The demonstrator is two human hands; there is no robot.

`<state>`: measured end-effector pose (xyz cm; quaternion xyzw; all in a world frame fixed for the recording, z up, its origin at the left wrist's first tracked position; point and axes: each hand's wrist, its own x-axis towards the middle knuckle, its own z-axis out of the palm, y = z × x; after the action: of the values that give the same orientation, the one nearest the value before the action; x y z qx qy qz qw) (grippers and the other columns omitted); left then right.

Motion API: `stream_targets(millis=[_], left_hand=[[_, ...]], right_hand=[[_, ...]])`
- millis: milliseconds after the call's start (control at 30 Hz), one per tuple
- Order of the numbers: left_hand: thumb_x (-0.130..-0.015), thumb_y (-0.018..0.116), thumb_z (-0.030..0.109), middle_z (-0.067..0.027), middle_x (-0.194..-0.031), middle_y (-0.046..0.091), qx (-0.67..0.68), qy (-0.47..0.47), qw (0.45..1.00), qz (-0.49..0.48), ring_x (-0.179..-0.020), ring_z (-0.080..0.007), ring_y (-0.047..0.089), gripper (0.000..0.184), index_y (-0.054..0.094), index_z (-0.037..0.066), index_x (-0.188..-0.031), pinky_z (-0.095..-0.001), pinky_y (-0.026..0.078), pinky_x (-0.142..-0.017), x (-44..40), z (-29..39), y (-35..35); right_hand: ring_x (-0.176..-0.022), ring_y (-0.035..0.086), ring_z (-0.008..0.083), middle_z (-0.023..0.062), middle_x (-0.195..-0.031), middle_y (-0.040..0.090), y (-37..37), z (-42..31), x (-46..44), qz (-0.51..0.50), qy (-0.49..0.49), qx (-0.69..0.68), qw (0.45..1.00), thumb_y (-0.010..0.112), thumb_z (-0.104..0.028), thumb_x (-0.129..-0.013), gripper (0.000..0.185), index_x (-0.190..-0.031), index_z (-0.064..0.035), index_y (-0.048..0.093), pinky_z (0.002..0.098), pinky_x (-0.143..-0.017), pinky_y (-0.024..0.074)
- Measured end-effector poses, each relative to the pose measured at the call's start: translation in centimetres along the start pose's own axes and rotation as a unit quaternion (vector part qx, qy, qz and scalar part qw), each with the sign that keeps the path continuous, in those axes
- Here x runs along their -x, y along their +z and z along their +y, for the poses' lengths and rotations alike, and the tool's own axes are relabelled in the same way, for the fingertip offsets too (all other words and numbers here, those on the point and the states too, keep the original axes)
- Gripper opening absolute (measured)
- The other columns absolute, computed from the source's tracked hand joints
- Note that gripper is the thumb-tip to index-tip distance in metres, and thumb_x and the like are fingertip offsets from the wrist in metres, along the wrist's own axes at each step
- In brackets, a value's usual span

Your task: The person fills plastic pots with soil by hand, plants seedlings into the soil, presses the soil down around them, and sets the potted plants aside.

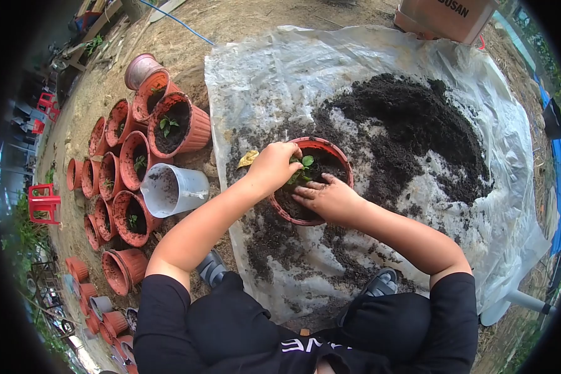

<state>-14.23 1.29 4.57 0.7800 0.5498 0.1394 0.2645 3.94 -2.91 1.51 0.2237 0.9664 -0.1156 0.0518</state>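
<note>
A round red-brown pot (349, 163) with dark soil stands on the plastic sheet, between my two hands. Inside it grows a small green seedling (307, 161). My left hand (277, 164) reaches over the pot's left side, fingers curled in at the seedling; what the fingertips hold is hidden by the hand and leaves. My right hand (328, 198) rests on the soil at the near right of the seedling, palm down with its fingers spread. A dry yellow leaf (248, 158) lies just left of the pot.
A dark soil heap (417, 118) spreads over the plastic sheet (274, 68) at the right. Several red pots with seedlings (196, 129) and a whitish pail (193, 188) stand at the left. A labelled container (442, 19) is at the top right.
</note>
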Motion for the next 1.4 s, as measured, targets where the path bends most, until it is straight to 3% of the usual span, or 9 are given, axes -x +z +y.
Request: stream_targets(millis=[567, 700, 733, 867, 967, 1033, 1200, 1300, 1400], left_hand=[[-0.076, 0.064, 0.013, -0.0153, -0.085, 0.061, 0.068, -0.005, 0.997, 0.045, -0.072, -0.0245, 0.061, 0.024, 0.060, -0.003, -0.093, -0.0333, 0.048, -0.068, 1.8, -0.3, -2.0], [-0.077, 0.064, 0.013, -0.0160, -0.096, 0.059, 0.028, 0.030, 0.986, 0.164, -0.086, -0.0240, 0.059, 0.025, 0.059, -0.003, -0.096, -0.0334, 0.047, -0.076, 3.6, -1.2, -3.1], [-0.077, 0.065, 0.016, -0.0175, -0.104, 0.058, 0.066, -0.020, 0.986, 0.151, -0.101, -0.0247, 0.055, 0.037, 0.053, -0.001, -0.108, -0.0330, 0.045, -0.083, 4.2, -1.7, -2.9], [-0.077, 0.065, 0.033, -0.0207, -0.102, 0.056, 0.145, -0.087, 0.981, 0.099, -0.099, -0.0299, 0.054, 0.067, 0.034, 0.003, -0.129, -0.0387, 0.042, -0.087, 6.1, -5.2, 0.2], [-0.085, 0.057, 0.023, -0.0167, -0.119, 0.048, 0.319, -0.258, 0.889, -0.201, -0.099, -0.0240, 0.056, 0.066, 0.019, 0.005, -0.136, -0.0362, 0.050, -0.080, 6.3, -2.9, -1.6], [-0.087, 0.052, 0.016, -0.0127, -0.113, 0.049, 0.501, -0.280, 0.789, -0.220, -0.089, -0.0207, 0.059, 0.063, 0.015, 0.011, -0.137, -0.0351, 0.053, -0.071, 6.8, -2.8, -0.5], [-0.080, 0.041, 0.001, -0.0109, -0.096, 0.052, 0.550, -0.300, 0.762, -0.163, -0.076, -0.0193, 0.060, 0.048, 0.029, 0.012, -0.125, -0.0321, 0.055, -0.062, 6.6, -2.9, 0.8], [-0.075, 0.044, 0.001, -0.0096, -0.083, 0.055, 0.583, -0.256, 0.760, -0.130, -0.069, -0.0194, 0.060, 0.037, 0.041, 0.008, -0.111, -0.0304, 0.054, -0.058, 7.0, -4.0, 1.5], [-0.072, 0.047, -0.001, -0.0090, -0.073, 0.054, 0.652, -0.255, 0.707, -0.100, -0.062, -0.0206, 0.060, 0.028, 0.044, 0.007, -0.099, -0.0306, 0.054, -0.054, 8.3, -4.5, 0.6]], right_hand=[[-0.123, 0.041, 0.0178, 0.0051, -0.128, 0.048, -2.8, 0.4, 2.0, -0.020, 0.052, -0.007, 0.998, 0.052, -0.017, -0.079, 0.042, -0.120, -0.0113, 0.051, 0.0468, -0.101, 0.0290], [-0.093, 0.058, 0.0205, 0.0058, -0.097, 0.061, -3.7, 1.6, 3.5, 0.189, 0.111, -0.047, 0.975, 0.055, -0.016, -0.076, 0.035, -0.110, -0.0084, 0.055, 0.0388, -0.083, 0.0426], [-0.090, 0.058, 0.0212, 0.0063, -0.093, 0.060, -3.6, 1.9, 3.8, 0.234, 0.152, -0.029, 0.960, 0.055, -0.018, -0.077, 0.036, -0.111, -0.0086, 0.055, 0.0378, -0.080, 0.0429], [-0.076, 0.058, 0.0277, 0.0088, -0.081, 0.059, -2.9, 2.5, 4.6, 0.289, 0.294, 0.020, 0.911, 0.054, -0.025, -0.082, 0.039, -0.117, -0.0086, 0.051, 0.0381, -0.070, 0.0447], [-0.066, 0.059, 0.0288, 0.0116, -0.075, 0.060, -1.7, 2.3, 5.0, 0.143, 0.342, -0.155, 0.916, 0.055, -0.024, -0.083, 0.041, -0.120, -0.0056, 0.048, 0.0376, -0.064, 0.0469], [-0.061, 0.059, 0.0257, 0.0115, -0.071, 0.060, -1.4, 2.0, 4.6, 0.162, 0.357, -0.244, 0.887, 0.055, -0.021, -0.084, 0.041, -0.121, -0.0039, 0.047, 0.0349, -0.061, 0.0474], [-0.059, 0.054, 0.0086, 0.0039, -0.068, 0.057, -0.4, 2.3, 3.8, 0.220, 0.367, -0.485, 0.763, 0.053, -0.009, -0.087, 0.032, -0.118, 0.0022, 0.049, 0.0234, -0.056, 0.0449], [-0.088, 0.056, 0.0114, 0.0081, -0.101, 0.060, -0.8, 2.7, 3.4, 0.224, 0.345, -0.496, 0.765, 0.054, -0.009, -0.086, 0.035, -0.117, 0.0066, 0.049, 0.0240, -0.076, 0.0451], [-0.072, 0.051, 0.0062, 0.0032, -0.090, 0.059, -4.0, 2.0, 2.3, 0.213, 0.352, -0.490, 0.768, 0.052, -0.010, -0.086, 0.032, -0.114, 0.0055, 0.053, 0.0200, -0.063, 0.0415]])
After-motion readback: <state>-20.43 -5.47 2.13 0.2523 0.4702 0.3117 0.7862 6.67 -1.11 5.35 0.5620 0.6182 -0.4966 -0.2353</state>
